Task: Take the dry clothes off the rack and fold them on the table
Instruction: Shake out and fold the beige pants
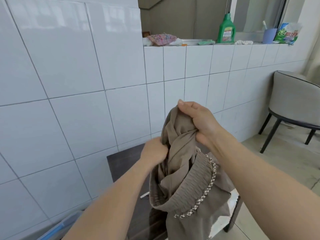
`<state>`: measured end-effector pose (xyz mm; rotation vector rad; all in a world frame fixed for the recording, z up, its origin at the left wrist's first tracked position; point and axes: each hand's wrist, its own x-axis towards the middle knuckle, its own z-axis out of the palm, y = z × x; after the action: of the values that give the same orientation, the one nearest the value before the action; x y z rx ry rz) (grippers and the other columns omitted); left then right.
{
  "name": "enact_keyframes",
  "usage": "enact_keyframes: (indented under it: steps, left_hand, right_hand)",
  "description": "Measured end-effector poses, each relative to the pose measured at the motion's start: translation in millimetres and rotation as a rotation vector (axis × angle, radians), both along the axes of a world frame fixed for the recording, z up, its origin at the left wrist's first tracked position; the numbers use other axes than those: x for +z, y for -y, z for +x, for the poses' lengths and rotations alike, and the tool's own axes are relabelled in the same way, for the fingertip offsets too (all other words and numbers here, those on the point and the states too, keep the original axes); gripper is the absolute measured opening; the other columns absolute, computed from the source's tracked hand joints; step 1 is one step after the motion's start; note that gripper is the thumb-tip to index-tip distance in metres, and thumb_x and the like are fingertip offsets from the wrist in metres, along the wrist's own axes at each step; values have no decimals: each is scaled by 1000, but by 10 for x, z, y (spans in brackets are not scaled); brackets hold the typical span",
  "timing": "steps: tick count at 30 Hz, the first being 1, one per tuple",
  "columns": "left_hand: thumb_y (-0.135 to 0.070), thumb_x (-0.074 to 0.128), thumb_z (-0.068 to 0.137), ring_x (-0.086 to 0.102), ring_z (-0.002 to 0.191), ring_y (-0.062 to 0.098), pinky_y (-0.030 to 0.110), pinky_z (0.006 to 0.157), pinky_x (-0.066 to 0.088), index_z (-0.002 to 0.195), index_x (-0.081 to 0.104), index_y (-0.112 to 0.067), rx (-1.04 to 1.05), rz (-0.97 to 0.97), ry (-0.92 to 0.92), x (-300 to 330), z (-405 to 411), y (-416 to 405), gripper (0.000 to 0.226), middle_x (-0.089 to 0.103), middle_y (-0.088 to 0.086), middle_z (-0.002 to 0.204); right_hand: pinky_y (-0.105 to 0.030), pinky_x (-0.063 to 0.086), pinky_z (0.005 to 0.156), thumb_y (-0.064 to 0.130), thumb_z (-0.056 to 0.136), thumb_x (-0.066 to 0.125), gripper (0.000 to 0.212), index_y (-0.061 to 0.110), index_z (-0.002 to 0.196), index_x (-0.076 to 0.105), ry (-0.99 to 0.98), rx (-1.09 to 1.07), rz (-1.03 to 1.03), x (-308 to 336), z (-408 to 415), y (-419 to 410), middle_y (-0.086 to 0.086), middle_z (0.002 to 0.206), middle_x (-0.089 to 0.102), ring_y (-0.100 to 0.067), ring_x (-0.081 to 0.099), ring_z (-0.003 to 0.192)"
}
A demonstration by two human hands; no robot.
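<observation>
Step in hand, judged: sorting out one garment ahead of the fold, already off the rack; no rack in view.

Taupe garment [183,170] held up in the air over the dark table [124,163], twisted and bunched, lower part hanging down toward the tabletop; contact with the table not clear from this angle. Gathered elastic waistband [197,181] with a checked braid trim [206,193] hanging open near the middle, so probably trousers or a skirt.

Right hand [199,120] up high, fingers curled round a bunch of the cloth, thumb on top. Left hand [154,151] lower, fingers closed, pinching a fold of the same cloth at the left edge.

Next move, judged: untwist, find the waistband or hem corners, shake out flat, then lay on the table for the fold. Twist in the middle likely the snag; needs a regrip with one hand.

Count:
- garments in hand: 1
- tables: 1
- grey chair [294,101]: 1, right, well apart
- green detergent bottle [226,30]: 1, on the tiled ledge
- detergent bag [287,33]: 1, same ledge
- blue cup [269,35]: 1, just beside the bag
- patterned cloth [161,38]: 1, left end of ledge
- blue-edged clear bin [60,227]: 1, bottom left, partly cut off
</observation>
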<state>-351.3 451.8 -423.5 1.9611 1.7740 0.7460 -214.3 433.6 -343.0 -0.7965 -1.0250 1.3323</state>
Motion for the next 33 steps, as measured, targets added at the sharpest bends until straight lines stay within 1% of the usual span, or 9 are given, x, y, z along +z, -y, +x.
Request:
enact_keyframes:
  steps: [7,12,15,18,22,25,27,31,33]
  left_hand:
    - [-16,48,92,41,69,22,31,59,20,60,40,-12,407,517,246,846,-353,-240,33,44,0,64]
    - [-27,60,88,47,67,19,28,57,30,56,41,-15,98,110,-201,551,-366,-231,39,43,-2,62]
    - [-33,58,92,58,72,21,24,56,36,70,54,-8,-42,-109,56,224,-293,-126,33,56,3,71]
    - [-28,53,98,66,91,24,35,72,55,100,65,-10,49,-280,685,26,-238,-65,22,70,10,99]
    - [-31,55,97,59,86,30,36,70,46,102,65,-10,161,-301,1120,-31,-291,-23,24,66,19,104]
    - [-26,58,95,65,103,33,47,95,48,106,66,-4,112,-377,1246,-1,-367,28,26,69,20,110]
    - [-22,59,93,66,100,33,46,91,52,104,68,-3,40,-433,1268,22,-358,107,23,69,20,109]
    - [-20,59,93,67,93,28,39,86,55,101,68,-4,-48,-396,1233,21,-335,202,20,70,18,103]
    - [-23,58,96,64,61,18,25,54,54,89,64,-6,97,-263,1207,10,-419,168,19,68,14,78]
  right_hand:
    - [-20,32,58,-3,80,57,25,21,76,56,974,-506,703,258,320,-299,11,67,44,-6,41,62]
    - [-31,36,79,14,88,49,26,17,108,64,1622,-678,291,-258,258,-570,-3,112,46,-27,44,104]
    - [-29,43,84,27,87,61,14,20,97,66,1313,-420,149,-619,-10,-358,0,104,55,-20,53,101]
    - [-11,43,69,22,88,60,7,19,83,66,922,-178,47,-948,-232,-143,10,84,65,-9,59,83]
    - [-25,40,89,33,92,58,22,18,107,65,959,-194,107,-1318,-257,-39,10,111,58,-4,52,106]
    - [-34,36,106,64,80,60,70,21,135,53,1088,-144,-94,-1419,-237,-64,1,134,47,-17,40,130]
    - [-42,44,101,78,63,61,80,23,120,66,1006,-101,-211,-1381,-297,-68,-1,123,60,-22,52,119]
    - [-40,51,90,28,84,71,31,5,105,68,487,-123,-377,-1285,-436,-103,-5,91,68,-22,62,93]
    - [-40,53,76,21,90,65,25,1,104,65,270,-290,-488,-1234,-343,-161,-6,81,60,-23,57,80]
